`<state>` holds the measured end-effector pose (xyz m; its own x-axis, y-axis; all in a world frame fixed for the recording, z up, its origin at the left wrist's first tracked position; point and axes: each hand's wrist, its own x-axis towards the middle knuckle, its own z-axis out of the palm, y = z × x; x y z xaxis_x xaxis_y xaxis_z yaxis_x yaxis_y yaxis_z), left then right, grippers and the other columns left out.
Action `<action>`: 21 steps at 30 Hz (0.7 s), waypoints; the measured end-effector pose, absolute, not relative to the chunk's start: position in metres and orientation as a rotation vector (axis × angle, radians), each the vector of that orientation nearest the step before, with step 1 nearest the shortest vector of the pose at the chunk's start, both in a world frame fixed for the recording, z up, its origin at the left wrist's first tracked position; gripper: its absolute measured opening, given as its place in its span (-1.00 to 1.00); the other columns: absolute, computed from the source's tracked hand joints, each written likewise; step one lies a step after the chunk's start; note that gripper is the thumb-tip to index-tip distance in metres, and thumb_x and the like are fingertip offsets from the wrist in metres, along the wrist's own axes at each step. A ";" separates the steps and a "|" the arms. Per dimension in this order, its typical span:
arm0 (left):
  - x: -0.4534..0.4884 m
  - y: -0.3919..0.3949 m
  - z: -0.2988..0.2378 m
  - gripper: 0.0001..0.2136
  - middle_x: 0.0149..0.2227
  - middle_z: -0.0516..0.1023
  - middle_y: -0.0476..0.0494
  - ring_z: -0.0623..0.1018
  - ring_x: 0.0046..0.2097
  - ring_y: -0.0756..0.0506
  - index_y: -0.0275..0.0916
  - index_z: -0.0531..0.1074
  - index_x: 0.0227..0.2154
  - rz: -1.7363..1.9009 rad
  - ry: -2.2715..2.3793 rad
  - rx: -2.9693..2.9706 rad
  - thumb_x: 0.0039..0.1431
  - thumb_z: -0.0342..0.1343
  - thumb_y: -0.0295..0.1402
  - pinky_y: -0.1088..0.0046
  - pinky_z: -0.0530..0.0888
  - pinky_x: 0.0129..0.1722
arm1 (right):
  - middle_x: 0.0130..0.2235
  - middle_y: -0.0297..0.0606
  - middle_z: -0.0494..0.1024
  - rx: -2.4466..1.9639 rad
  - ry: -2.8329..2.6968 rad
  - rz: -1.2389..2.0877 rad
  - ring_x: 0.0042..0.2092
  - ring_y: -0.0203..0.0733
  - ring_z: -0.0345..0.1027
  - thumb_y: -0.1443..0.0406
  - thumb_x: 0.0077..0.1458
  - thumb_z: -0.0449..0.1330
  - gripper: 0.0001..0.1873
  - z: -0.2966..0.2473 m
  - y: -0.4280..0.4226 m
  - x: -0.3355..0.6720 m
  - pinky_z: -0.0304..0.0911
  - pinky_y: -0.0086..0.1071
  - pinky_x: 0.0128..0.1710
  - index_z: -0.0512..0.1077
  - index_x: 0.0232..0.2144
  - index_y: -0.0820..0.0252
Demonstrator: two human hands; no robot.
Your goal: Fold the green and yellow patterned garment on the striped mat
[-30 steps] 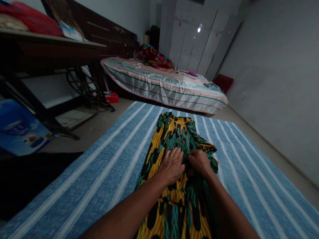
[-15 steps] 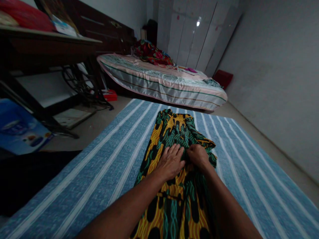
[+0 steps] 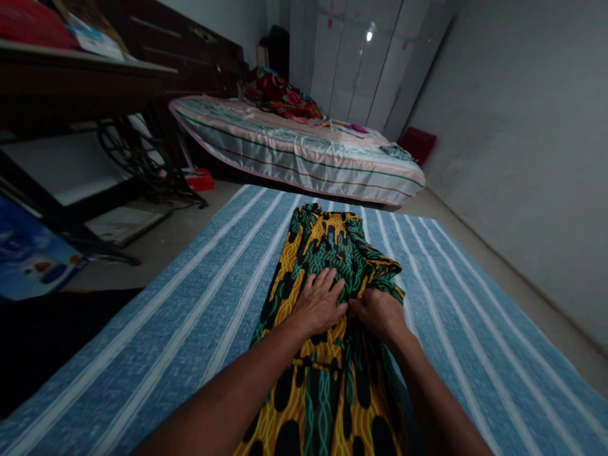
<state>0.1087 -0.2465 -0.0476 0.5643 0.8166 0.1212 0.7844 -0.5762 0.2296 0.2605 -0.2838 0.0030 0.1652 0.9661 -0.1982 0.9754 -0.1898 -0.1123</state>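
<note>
A yellow, green and black patterned garment lies lengthwise on a blue and white striped sheet spread on the floor. My left hand rests flat on the middle of the garment, fingers stretched out. Beside it, my right hand is closed in a pinch on a fold of the garment at its right side. Both hands touch each other. A bunched flap of cloth rises just beyond the right hand.
A low mattress with a crumpled colourful cloth lies past the sheet. A dark table with a treadle frame stands at left, a blue package under it. White wardrobe doors at the back, a grey wall at right.
Both hands stay on the garment; the right hand has slid slightly toward me along the fold. The camera has shifted a little, so the room sits higher and further left.
</note>
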 end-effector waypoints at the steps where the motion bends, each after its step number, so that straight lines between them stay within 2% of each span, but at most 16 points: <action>1: 0.108 -0.246 -0.047 -0.48 0.29 0.07 -0.27 0.02 0.31 -0.23 -0.20 0.18 0.17 0.322 1.356 2.646 0.22 -0.12 -0.08 0.08 -0.02 0.23 | -0.28 -0.01 0.58 2.362 1.968 -0.366 -0.22 -0.03 0.46 0.10 0.11 0.01 -0.63 0.001 -0.284 0.260 0.14 -0.36 -0.38 0.51 -0.32 0.20; 5: 0.107 -0.247 -0.046 -0.47 0.30 0.05 -0.30 0.01 0.31 -0.24 -0.21 0.17 0.18 0.300 1.339 2.647 0.22 -0.12 -0.06 0.07 -0.03 0.23 | -0.28 -0.05 0.58 2.375 1.970 -0.407 -0.25 -0.07 0.46 0.27 0.06 0.02 -0.74 -0.006 -0.280 0.264 0.08 -0.40 -0.43 0.51 -0.35 0.20; 9: 0.107 -0.248 -0.045 -0.46 0.30 0.03 -0.28 -0.01 0.32 -0.23 -0.18 0.16 0.18 0.293 1.346 2.635 0.20 -0.10 -0.05 0.05 -0.04 0.23 | -0.36 -0.16 0.57 2.405 2.061 -0.527 -0.33 -0.21 0.42 0.31 0.04 0.02 -0.76 -0.014 -0.278 0.274 0.01 -0.44 -0.46 0.49 -0.45 0.19; 12: 0.106 -0.247 -0.041 -0.45 0.31 0.00 -0.29 -0.03 0.32 -0.23 -0.19 0.13 0.19 0.277 1.322 2.615 0.19 -0.06 -0.06 0.06 -0.02 0.23 | -0.43 -0.24 0.55 2.442 2.116 -0.620 -0.38 -0.27 0.38 0.26 0.05 0.05 -0.78 -0.018 -0.278 0.280 -0.01 -0.46 -0.47 0.48 -0.48 0.18; 16: 0.099 -0.247 -0.021 -0.47 0.31 -0.03 -0.33 -0.02 0.32 -0.25 -0.24 0.19 0.15 0.195 1.230 2.586 0.16 0.00 -0.10 0.09 0.02 0.23 | -0.44 -0.24 0.54 2.436 2.092 -0.691 -0.38 -0.23 0.38 0.08 0.05 0.11 -0.68 -0.015 -0.277 0.283 -0.01 -0.45 -0.49 0.49 -0.49 0.17; 21: 0.095 -0.258 0.004 -0.47 0.32 -0.03 -0.31 -0.02 0.32 -0.24 -0.23 0.20 0.14 -0.015 1.027 2.596 0.12 0.05 -0.15 0.08 0.01 0.23 | -0.39 -0.21 0.56 2.371 2.088 -0.664 -0.35 -0.21 0.40 0.22 0.02 0.12 -0.80 -0.012 -0.277 0.281 -0.03 -0.44 -0.49 0.52 -0.45 0.16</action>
<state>0.0947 -0.2576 0.0045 0.7374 0.6616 -0.1357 0.6653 -0.6770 0.3146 0.2814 -0.2766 -0.0123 0.0805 0.9661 -0.2452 0.9302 -0.1612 -0.3298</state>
